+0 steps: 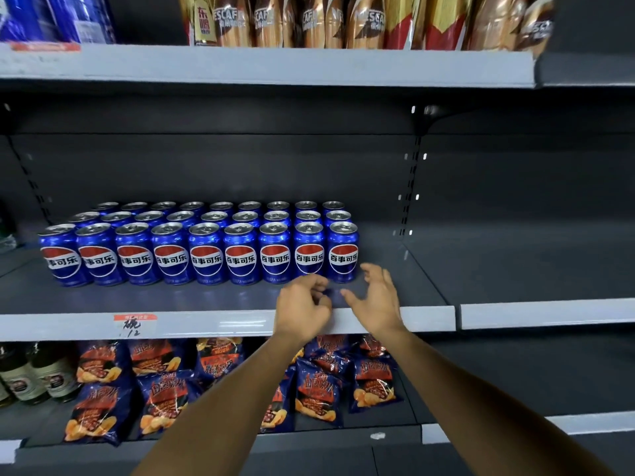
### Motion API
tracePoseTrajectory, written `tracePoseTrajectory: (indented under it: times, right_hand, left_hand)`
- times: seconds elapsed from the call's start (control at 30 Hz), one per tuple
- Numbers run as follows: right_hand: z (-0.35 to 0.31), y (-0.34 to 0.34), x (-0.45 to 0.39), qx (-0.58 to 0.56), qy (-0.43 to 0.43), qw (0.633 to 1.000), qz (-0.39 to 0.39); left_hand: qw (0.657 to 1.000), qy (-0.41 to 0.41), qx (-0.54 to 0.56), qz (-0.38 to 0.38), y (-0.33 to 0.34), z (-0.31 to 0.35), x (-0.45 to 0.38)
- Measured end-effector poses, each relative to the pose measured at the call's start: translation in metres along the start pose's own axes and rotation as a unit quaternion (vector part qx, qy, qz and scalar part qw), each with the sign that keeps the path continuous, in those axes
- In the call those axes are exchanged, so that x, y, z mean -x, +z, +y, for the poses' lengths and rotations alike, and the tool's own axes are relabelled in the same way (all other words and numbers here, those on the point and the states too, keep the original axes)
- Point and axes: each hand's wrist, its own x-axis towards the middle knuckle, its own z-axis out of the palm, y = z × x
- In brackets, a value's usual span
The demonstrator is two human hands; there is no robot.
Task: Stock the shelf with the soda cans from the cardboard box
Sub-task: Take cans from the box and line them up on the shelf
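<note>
Several blue soda cans (206, 255) with red-white-blue logos stand in three neat rows on the grey middle shelf (206, 324), filling its left and centre. Both my hands hover just in front of the rightmost front can (343, 250), over the shelf's front edge. My left hand (304, 309) has loosely curled fingers and holds nothing. My right hand (376, 300) is spread, thumb pointing left, also holding nothing. Neither hand touches a can. The cardboard box is out of view.
Bare shelf surface (405, 269) lies right of the cans up to a slotted upright (409, 187). Coffee bottles (309, 22) line the shelf above. Chip bags (165, 389) and dark bottles (31, 376) fill the shelf below. A handwritten price tag (134, 325) sits on the shelf lip.
</note>
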Motion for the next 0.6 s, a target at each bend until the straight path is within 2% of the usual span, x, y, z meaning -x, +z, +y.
tracePoseTrajectory:
  times: [0.27,0.43,0.6]
  right_hand:
    - [0.011,-0.009,0.085,0.082,-0.038,0.996,0.016]
    - [0.036,0.003,0.144,0.074,0.029,0.997,-0.023]
    - [0.07,0.019,0.206,0.128,0.091,0.983,-0.098]
  left_hand:
    - [0.998,-0.035,0.02,-0.051,-0.001,-0.016,0.065]
    - [0.987,-0.08,0.011,-0.139,0.003,-0.042,0.116]
    - [0.966,-0.143,0.008,-0.214,0.011,-0.081,0.164]
